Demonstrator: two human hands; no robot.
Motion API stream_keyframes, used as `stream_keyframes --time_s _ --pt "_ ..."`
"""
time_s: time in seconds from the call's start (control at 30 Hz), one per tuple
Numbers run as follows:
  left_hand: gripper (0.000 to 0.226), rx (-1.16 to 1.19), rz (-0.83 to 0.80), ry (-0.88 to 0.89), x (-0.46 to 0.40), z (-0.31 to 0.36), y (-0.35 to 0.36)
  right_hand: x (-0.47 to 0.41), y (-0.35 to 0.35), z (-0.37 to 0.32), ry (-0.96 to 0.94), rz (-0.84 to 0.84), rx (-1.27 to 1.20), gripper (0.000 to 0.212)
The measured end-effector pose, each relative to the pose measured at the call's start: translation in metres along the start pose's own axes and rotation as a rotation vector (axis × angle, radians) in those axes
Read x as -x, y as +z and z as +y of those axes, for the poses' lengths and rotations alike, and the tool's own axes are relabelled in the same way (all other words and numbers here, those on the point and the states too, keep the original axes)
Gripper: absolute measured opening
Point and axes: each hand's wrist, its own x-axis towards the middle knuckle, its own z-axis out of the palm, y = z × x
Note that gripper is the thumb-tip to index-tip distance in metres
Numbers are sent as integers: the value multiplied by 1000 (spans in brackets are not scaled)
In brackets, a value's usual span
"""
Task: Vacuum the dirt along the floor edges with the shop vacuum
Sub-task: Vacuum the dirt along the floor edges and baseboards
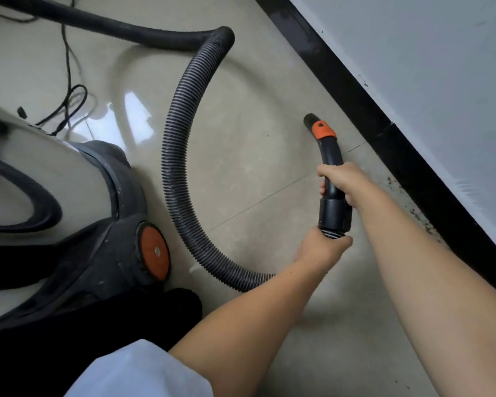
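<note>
the shop vacuum [78, 213] is seen at the left of the view: a pale, smooth drum on a dark, scuffed plastic base with a round orange wheel cap [154, 251]. its contents cannot be seen. a black ribbed hose [178, 156] of flexible corrugated plastic is laid in a wide arc over the glossy beige tile floor [255, 167], and its near end is run under the left forearm.

the rigid black handle tube [331, 173], slightly curved and fitted with an orange collar [322, 130], is held above the floor near the black baseboard [364, 110]. its long axis is directed away from the person, with the open nozzle end furthest off, tilted a little leftward and not in contact with the baseboard.

the right hand [342, 181] is wrapped firmly around the middle of the tube. the left hand [321, 247] is closed around the ribbed hose just below the cuff of the tube.

dark specks of dirt [407, 202] are noted along the floor edge, against the baseboard, beside the right forearm. a thin black cord [69, 90] is looped on the floor beyond the drum.
</note>
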Motion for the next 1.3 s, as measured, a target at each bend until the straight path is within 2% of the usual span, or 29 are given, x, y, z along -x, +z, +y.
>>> stream_keyframes --time_s 0.07,0.13,0.3,0.4,0.53,0.67,0.83,1.13,1.3 --pt "15 -27 1 -6 0 0 1 1 -3 2 -8 15 -6 14" --pt "16 3 31 -14 3 -5 7 5 0 4 -12 -44 42 14" --pt "28 241 107 -77 23 -28 24 23 16 18 -18 -240 137 12" --pt "34 269 119 -78 28 -36 24 27 19 27 -25 -229 114 10" --pt "28 226 63 -116 35 -47 18 35 21 43 -24 -132 61 10" --pt "19 50 -81 -145 48 -64 17 51 9 78 30 26 -41 10" --pt "25 -375 -296 -145 60 -66 11 74 -15 123 111 264 -238 8" --pt "28 -702 -483 -301 79 -61 -23 114 1 149 191 311 -497 8" --pt "30 -819 -501 -391 85 -64 -50 128 31 157 196 300 -581 6"
